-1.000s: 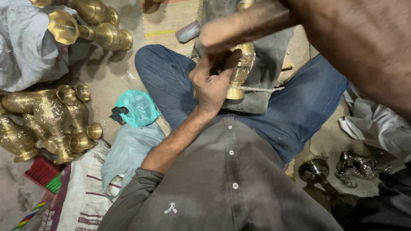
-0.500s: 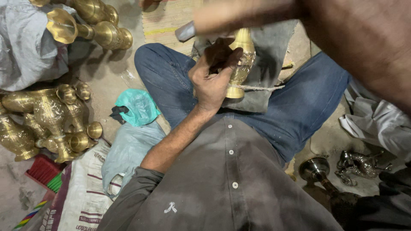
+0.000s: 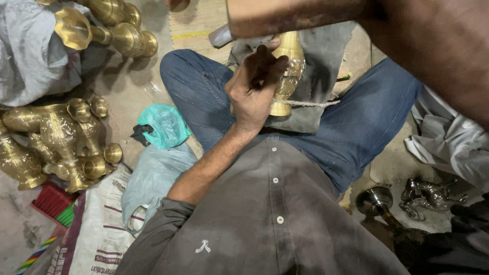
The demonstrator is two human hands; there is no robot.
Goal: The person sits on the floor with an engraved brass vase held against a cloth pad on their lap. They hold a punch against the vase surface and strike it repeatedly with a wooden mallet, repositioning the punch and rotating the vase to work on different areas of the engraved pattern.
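Nearest the camera is the grey buttoned shirt (image 3: 275, 224) of the seated person. The left forearm runs up from it to the left hand (image 3: 252, 89), which grips the brass vase (image 3: 289, 66) lying on a dark cloth (image 3: 326, 76) across the lap. The fingers (image 3: 265, 63), dark with grime, curl over the vase's body.

Change over the last second: the left hand has slid from the vase's side to on top of it, now covering more of the metal. The vase itself has hardly shifted. Reading: the grip is being reset to steady the piece.

The right arm (image 3: 407, 35) crosses the upper frame, blurred and very close. The right hand is hidden, so its state cannot be told. A grey tool head (image 3: 221, 36) shows just beyond the arm's edge, as before.

On the floor, left: green plastic bag (image 3: 163, 125), then a cluster of brass vessels (image 3: 61, 137). Right: small silvery metal pieces (image 3: 425, 196).
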